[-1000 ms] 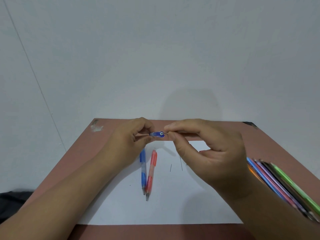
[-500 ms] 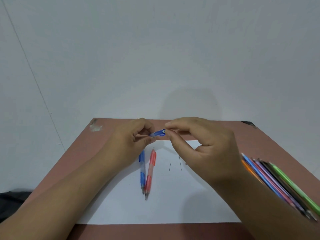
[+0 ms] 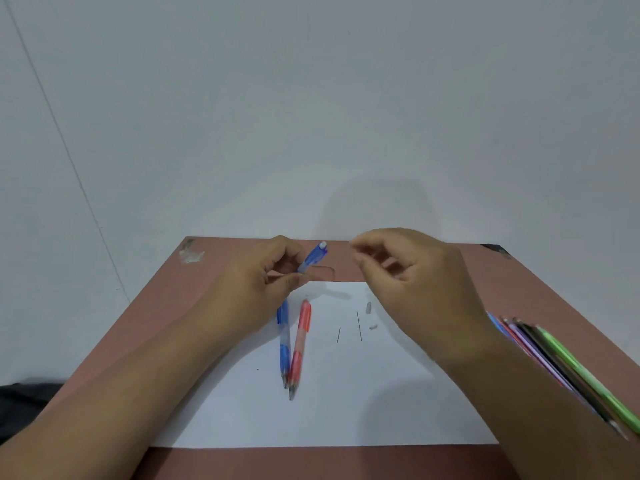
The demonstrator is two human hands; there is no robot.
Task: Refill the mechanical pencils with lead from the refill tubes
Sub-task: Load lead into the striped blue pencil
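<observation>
Left hand (image 3: 263,289): fingers pinch the blue translucent plastic mechanical pencil (image 3: 313,257), its white end tilted up, over the far edge of the brown table (image 3: 156,323)
Right hand (image 3: 408,282): fingers curled, tips close together; I cannot tell if they pinch something
White paper sheet (image 3: 346,410): carries a second blue pencil (image 3: 284,344), a red pencil (image 3: 298,348) touching it at the tips, and two thin dark leads (image 3: 359,326)
Right edge: bundle of coloured pencils (image 3: 561,368)
</observation>
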